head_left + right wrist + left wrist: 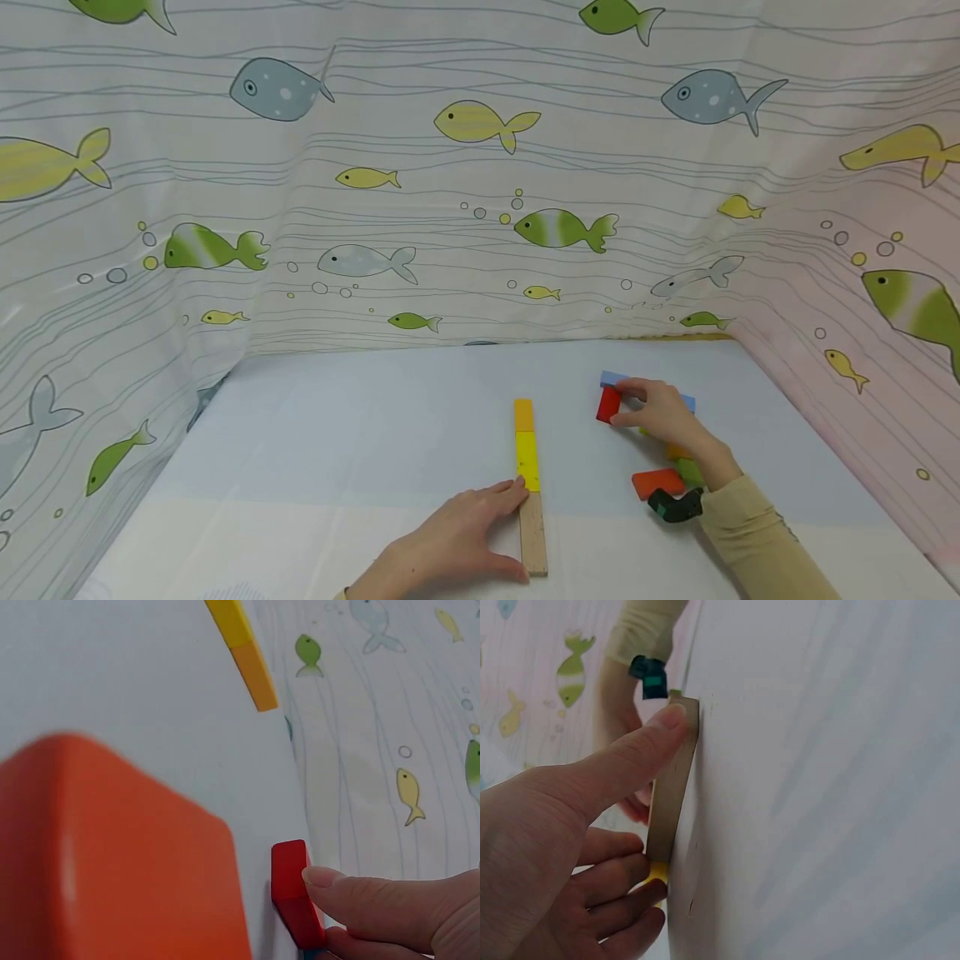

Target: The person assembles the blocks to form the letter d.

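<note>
A row of blocks lies lengthwise on the table: an orange block [524, 415] at the far end, a yellow block [528, 458], then a long plain wooden block [533, 533]. My left hand [457, 533] rests along the row's left side. Its thumb touches the wooden block near its close end, and its fingertips are by the joint with the yellow block. Farther right, my right hand [663, 412] pinches a small red block [289, 870] between thumb and fingers. Beyond it is a long blue block [613, 379], partly hidden by that hand.
Under the right forearm lie a red-orange block [657, 483], a green block [689, 472] and another orange block [678, 451], partly covered. A dark wrist camera [675, 505] sits at the right sleeve. Fish-printed cloth [480, 208] walls the table's back and sides.
</note>
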Motion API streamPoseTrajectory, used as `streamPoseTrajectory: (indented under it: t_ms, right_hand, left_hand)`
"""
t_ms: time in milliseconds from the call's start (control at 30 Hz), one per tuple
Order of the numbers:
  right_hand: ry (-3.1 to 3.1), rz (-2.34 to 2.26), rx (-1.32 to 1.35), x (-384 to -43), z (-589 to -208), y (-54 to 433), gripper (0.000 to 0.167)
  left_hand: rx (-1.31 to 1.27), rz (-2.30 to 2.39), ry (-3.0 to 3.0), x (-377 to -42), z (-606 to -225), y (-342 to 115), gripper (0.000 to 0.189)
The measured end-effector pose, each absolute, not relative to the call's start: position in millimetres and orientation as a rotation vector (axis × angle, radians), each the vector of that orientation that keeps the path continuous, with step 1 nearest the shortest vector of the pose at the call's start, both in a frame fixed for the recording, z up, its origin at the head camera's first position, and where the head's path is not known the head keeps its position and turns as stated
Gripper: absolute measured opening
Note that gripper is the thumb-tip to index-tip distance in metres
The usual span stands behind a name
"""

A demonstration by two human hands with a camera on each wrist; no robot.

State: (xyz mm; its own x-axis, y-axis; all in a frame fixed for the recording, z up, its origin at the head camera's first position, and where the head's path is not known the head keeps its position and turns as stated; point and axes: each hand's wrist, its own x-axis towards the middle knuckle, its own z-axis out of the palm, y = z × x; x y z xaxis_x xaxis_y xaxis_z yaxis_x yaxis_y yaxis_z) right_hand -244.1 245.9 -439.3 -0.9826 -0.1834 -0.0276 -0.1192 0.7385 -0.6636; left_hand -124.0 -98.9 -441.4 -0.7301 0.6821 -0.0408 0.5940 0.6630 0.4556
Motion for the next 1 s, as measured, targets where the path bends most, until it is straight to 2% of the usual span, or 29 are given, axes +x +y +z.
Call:
streamPoseTrajectory:
  t_ms: [1000]
  right_hand:
    - [2.912, -0.983, -0.268, -247.7, -450.6, 242.8, 0.063]
  left_hand:
    - [1.045, 0.634, 2.687, -123.9, -443.5, -98.9, 0.093]
